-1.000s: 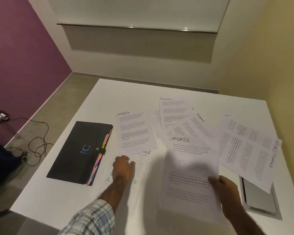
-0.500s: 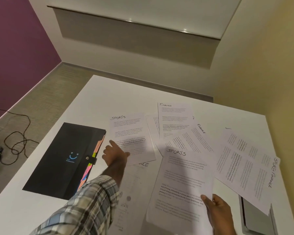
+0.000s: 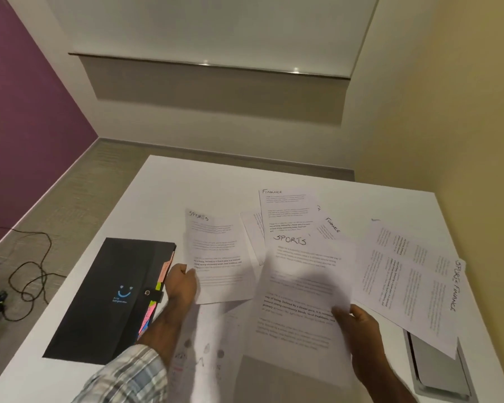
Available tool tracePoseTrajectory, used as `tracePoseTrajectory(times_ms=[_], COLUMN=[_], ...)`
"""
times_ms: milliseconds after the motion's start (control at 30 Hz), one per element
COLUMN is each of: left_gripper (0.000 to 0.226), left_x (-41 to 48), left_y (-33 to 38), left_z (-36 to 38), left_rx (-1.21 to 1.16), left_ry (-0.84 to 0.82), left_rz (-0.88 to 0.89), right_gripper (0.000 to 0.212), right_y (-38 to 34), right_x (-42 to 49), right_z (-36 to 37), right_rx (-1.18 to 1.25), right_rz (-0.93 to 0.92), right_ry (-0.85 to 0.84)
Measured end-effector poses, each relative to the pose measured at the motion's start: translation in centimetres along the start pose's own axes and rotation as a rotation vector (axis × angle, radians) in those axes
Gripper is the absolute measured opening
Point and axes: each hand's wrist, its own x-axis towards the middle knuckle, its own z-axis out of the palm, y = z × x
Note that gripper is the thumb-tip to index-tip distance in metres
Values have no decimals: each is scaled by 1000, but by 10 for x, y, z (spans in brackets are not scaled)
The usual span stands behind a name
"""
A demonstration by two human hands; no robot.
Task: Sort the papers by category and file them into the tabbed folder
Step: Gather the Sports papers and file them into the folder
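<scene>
My left hand (image 3: 181, 287) pinches the lower left edge of a sheet headed SPORTS (image 3: 218, 257) and lifts it off the white table (image 3: 186, 175). My right hand (image 3: 358, 330) holds a second SPORTS sheet (image 3: 300, 292) by its right edge, raised above the table. The black tabbed folder (image 3: 108, 298) lies closed at the left, coloured tabs along its right edge. Two FINANCE sheets (image 3: 288, 210) lie behind, and a sideways sheet marked SPORTS and FINANCE (image 3: 413, 283) lies at the right. A sheet with drawings (image 3: 204, 356) lies under my left forearm.
A grey metal hatch (image 3: 437, 370) is set into the table at the right front, partly under paper. A black cable (image 3: 26, 274) loops on the floor to the left. Walls stand close behind and to the right.
My left hand has taken hold of the left SPORTS sheet and raised its edge. My right hand has lifted its SPORTS sheet a little higher and to the right. The view tilted up.
</scene>
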Motion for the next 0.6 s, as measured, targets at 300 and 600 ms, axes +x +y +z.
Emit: tracePoseTrajectory(times_ms=[300,600], left_gripper=[31,31], left_x=[-88,-170], left_y=[-1,9], left_z=[-25,-34], left_rx=[-224,-445], left_ry=[-210,-529], left_rz=[174,130], right_gripper=[31,30], right_y=[-32,-33], right_x=[-22,-23], right_z=[14,-3], right_rx=[56,187], right_rz=[-157,-124], right_ry=[-115,-217])
